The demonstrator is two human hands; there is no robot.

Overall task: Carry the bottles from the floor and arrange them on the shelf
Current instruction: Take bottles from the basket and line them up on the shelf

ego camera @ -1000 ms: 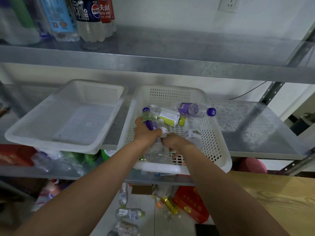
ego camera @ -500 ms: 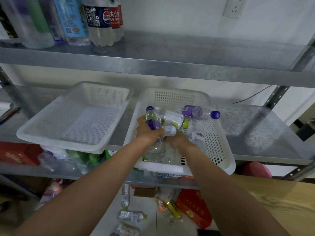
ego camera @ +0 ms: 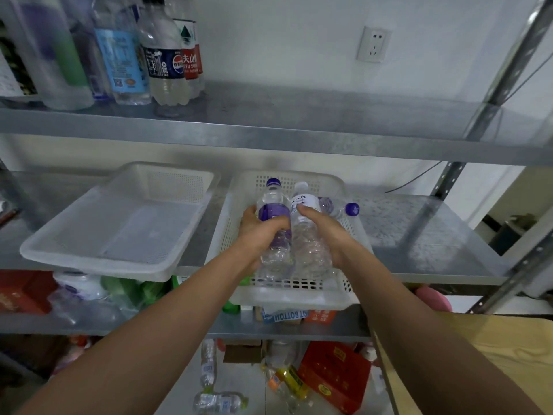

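Both hands are full: the left hand (ego camera: 260, 232) wraps its fingers round a clear bottle with a purple label and purple cap (ego camera: 273, 211), and the right hand (ego camera: 326, 232) grips a clear bottle with a white label and white cap (ego camera: 308, 250). The two bottles are upright, side by side and touching, over the white perforated basket (ego camera: 287, 299) on the middle metal shelf (ego camera: 419, 241). This looks like the arranging step, with this pair yet to be stood in a final place. The next move probably calls for carrying them up to the bare stretch of the upper shelf (ego camera: 299, 115), setting each flat on its base beside the row of standing bottles such as the blue-labelled cola bottle (ego camera: 163, 64). The thin, ribbed, crinkled plastic will likely dent under a hard squeeze, so a light grip suits it. A third purple-capped bottle (ego camera: 338, 206) lies on its side in the basket behind them. A shallow white mesh tray (ego camera: 98, 259) sits just beside the basket, and more bottles (ego camera: 220, 401) lie on the floor below.
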